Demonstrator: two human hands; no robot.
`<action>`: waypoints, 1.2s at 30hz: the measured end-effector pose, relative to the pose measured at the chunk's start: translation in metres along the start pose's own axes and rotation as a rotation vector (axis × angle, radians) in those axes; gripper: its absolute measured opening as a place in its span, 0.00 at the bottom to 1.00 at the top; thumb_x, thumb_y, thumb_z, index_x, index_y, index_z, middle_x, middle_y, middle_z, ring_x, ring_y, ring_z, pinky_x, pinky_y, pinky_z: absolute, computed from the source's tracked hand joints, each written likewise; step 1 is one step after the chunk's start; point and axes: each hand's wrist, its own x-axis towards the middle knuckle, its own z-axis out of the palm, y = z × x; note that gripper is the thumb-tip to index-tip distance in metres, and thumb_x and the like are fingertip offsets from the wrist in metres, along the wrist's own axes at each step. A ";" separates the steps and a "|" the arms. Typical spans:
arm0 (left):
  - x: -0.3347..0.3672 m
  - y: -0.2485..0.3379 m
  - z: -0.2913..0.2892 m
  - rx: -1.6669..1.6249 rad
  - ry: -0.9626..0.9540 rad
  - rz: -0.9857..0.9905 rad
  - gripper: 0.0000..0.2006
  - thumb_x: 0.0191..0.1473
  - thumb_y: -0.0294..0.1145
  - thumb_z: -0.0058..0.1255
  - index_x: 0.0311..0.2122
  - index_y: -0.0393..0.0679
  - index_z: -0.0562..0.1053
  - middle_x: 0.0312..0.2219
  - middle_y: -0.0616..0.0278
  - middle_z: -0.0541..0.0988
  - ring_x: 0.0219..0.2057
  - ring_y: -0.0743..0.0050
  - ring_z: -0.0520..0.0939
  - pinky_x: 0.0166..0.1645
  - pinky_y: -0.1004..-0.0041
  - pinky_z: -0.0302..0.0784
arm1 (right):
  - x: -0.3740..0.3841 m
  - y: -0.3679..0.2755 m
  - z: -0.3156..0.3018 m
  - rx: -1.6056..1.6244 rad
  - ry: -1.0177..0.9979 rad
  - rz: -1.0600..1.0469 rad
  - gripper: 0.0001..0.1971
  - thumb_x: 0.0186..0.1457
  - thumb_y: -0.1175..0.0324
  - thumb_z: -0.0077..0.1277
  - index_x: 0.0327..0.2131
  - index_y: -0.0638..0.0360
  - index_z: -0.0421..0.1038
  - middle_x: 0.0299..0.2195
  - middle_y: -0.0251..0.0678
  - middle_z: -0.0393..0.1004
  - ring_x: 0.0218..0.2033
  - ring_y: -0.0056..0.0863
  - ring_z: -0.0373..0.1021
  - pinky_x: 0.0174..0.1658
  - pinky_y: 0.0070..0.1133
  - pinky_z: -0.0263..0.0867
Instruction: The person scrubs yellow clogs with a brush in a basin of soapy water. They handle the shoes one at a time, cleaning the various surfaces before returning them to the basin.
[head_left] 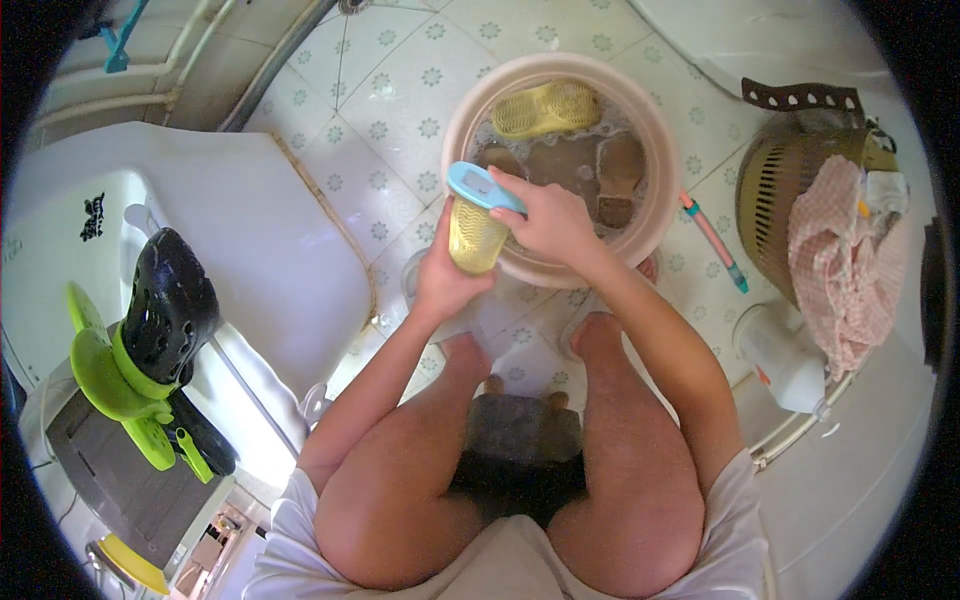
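My left hand (pixel 447 275) grips a yellow slipper (pixel 474 238), its ridged sole turned up toward me. In my right hand (pixel 545 222) is a light-blue scrub brush (pixel 482 186), resting against the upper end of that sole; its bristles are hidden. Just beyond both hands stands a pink round basin (pixel 664 160) of murky, foamy water. Another yellow slipper (pixel 546 108) lies sole up at its far side. Brown footwear (pixel 621 172) sits in the water at the right, and a brown rounded shape (pixel 500 158) shows partly behind the brush.
Right of the basin a pink and teal stick (pixel 714 243) lies on the tiles. Beyond it are a slatted basket (pixel 775 190) with a pink checked cloth (pixel 838 260) and a white bottle (pixel 780 358). Black and green clogs (pixel 165 310) stand at the left by a white fixture.
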 end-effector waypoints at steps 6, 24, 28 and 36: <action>0.001 -0.011 -0.004 -0.024 -0.021 0.039 0.57 0.38 0.30 0.68 0.72 0.45 0.47 0.59 0.52 0.72 0.59 0.59 0.75 0.61 0.66 0.72 | -0.034 0.031 -0.007 0.051 -0.060 0.032 0.31 0.57 0.45 0.53 0.64 0.31 0.64 0.31 0.46 0.81 0.33 0.51 0.77 0.40 0.41 0.73; 0.002 0.001 -0.005 0.032 -0.066 -0.047 0.60 0.36 0.29 0.69 0.73 0.47 0.43 0.59 0.52 0.72 0.60 0.60 0.74 0.63 0.68 0.69 | -0.070 0.050 0.011 -0.165 0.032 -0.097 0.32 0.59 0.47 0.51 0.62 0.52 0.63 0.24 0.48 0.78 0.26 0.53 0.76 0.31 0.42 0.71; 0.000 0.001 -0.002 0.019 -0.016 -0.025 0.58 0.35 0.31 0.68 0.72 0.47 0.47 0.57 0.53 0.75 0.57 0.60 0.78 0.59 0.66 0.73 | -0.048 0.007 0.005 -0.187 -0.053 -0.071 0.28 0.58 0.49 0.53 0.55 0.55 0.66 0.24 0.47 0.78 0.27 0.52 0.76 0.32 0.43 0.71; -0.001 -0.005 -0.006 0.071 0.005 -0.002 0.57 0.35 0.32 0.68 0.72 0.47 0.49 0.56 0.51 0.76 0.55 0.57 0.79 0.57 0.66 0.75 | -0.050 -0.007 -0.004 -0.241 -0.150 -0.026 0.20 0.61 0.51 0.51 0.40 0.62 0.67 0.27 0.50 0.79 0.28 0.51 0.78 0.31 0.43 0.72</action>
